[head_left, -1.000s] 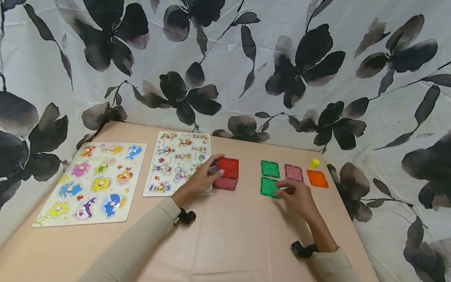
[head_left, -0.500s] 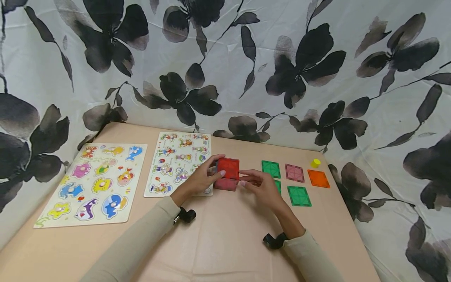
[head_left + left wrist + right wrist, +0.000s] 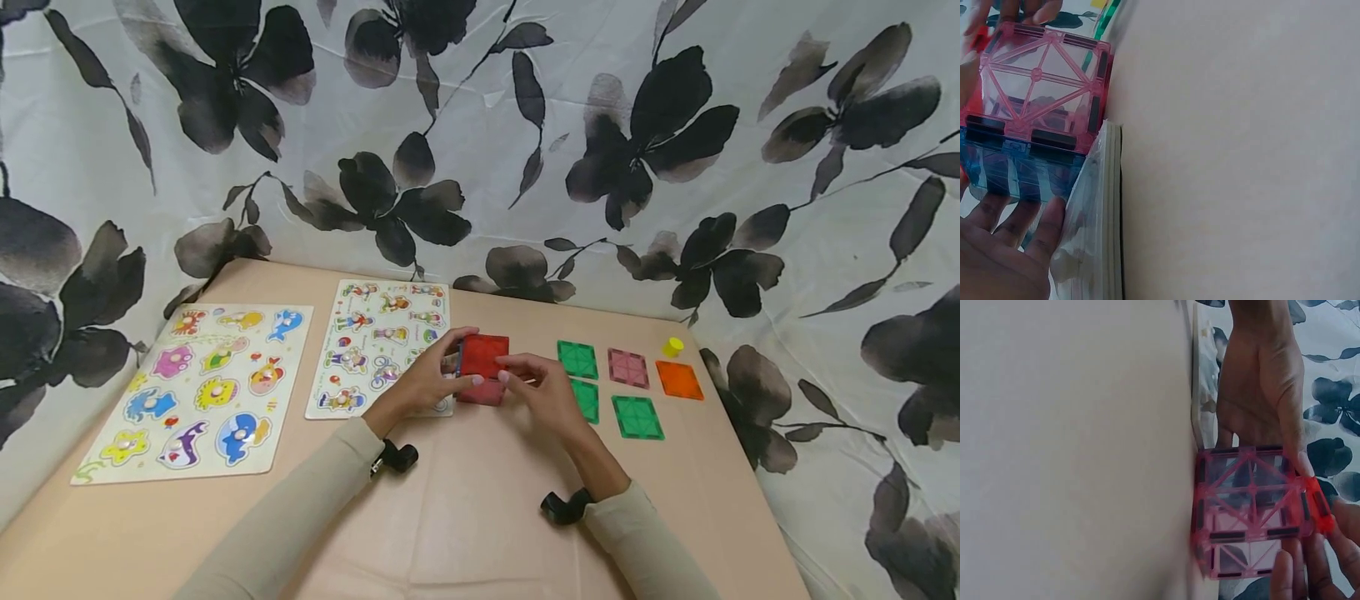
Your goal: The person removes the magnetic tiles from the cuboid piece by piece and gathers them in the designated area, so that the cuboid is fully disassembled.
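A small box of see-through magnetic tiles stands on the table, with a pink front tile [image 3: 1036, 74], a blue side tile [image 3: 1019, 165] and a red tile [image 3: 478, 354] at its top. My left hand [image 3: 422, 382] holds the box from the left, its fingers against the blue side and its thumb near the top front edge. My right hand [image 3: 542, 390] pinches the red tile from the right. In the right wrist view that red tile looks tilted against the box's top edge. The far side of the box is hidden.
Right of the box lie several loose tiles: green tiles [image 3: 577, 359] [image 3: 637, 417], a pink tile [image 3: 627, 368] and an orange tile [image 3: 679, 380]. Behind them is a small yellow cylinder [image 3: 672, 347]. Two picture puzzle boards [image 3: 191, 400] lie on the left. A floral cloth [image 3: 510, 125] hangs behind the table.
My right hand has moved left from the green tiles to the red tile atop the box. My left thumb has shifted slightly down from the red tile toward the front edge.
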A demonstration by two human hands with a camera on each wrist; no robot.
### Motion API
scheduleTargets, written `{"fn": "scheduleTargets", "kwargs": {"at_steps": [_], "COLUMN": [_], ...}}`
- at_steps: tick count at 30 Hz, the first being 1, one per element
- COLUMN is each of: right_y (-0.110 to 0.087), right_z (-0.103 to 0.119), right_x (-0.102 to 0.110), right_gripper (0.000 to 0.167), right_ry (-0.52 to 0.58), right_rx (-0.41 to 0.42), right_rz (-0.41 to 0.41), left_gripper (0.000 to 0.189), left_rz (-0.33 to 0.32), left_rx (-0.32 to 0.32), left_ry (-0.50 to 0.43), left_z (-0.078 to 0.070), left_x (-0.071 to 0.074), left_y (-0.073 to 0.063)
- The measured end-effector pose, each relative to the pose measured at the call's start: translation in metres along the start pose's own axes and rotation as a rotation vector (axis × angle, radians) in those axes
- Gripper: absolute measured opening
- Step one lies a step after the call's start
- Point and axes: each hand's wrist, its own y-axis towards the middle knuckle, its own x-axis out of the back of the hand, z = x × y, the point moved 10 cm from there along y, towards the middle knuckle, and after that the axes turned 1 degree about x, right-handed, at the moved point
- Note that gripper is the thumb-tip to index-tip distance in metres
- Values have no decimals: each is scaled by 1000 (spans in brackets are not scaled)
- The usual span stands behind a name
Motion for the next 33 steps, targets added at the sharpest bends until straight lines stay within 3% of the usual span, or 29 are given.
{"fn": "scheduleTargets", "kwargs": {"at_steps": [10,18,24,33], "right_y": [2,-9,-18,-35], "right_z": [20,40,28,-4], "right_x": [10,37,64,106], "right_gripper": [19,21,23,28], "right_ry": [83,155,191,130], "right_rx": [-8,81,47,-71], "right_rz": [-104,-137,-205,-283], "left_gripper": [84,79,62,55], "left_rz": [-19,-33,-59,-76], "left_rx": [20,11,-56,-53], "left_ry": [9,0,-14,-32], "left_z": [1,1,-3,0], "left_x": [1,2,3,0], "left_y": [1,0,1,3]}}
